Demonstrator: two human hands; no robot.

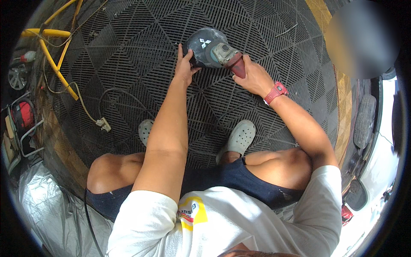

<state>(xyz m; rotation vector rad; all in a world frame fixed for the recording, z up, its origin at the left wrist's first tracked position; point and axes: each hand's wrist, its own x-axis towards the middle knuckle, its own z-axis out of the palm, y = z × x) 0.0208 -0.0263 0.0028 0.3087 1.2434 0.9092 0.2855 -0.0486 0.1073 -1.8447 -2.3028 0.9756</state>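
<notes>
Out in front of me, just above the black grid floor mat (141, 47), a dark rounded cover (198, 43) with a silver emblem is tilted. My left hand (184, 68) grips its left and lower edge, fingers curled around the rim. My right hand (255, 78) is closed around the red body of an angle grinder (236, 65), a red watch on that wrist. The grinder's grey head lies over the right side of the cover. Whether the disc touches the surface or is spinning, I cannot tell.
A yellow tubular frame (56, 64) stands at far left. A pale socket (103, 124) on a cord lies left of my foot, beside a dark cable (117, 89). Silver sheeting (60, 210) covers the lower left. On the right are a tyre (364, 120) and a white vehicle (376, 171).
</notes>
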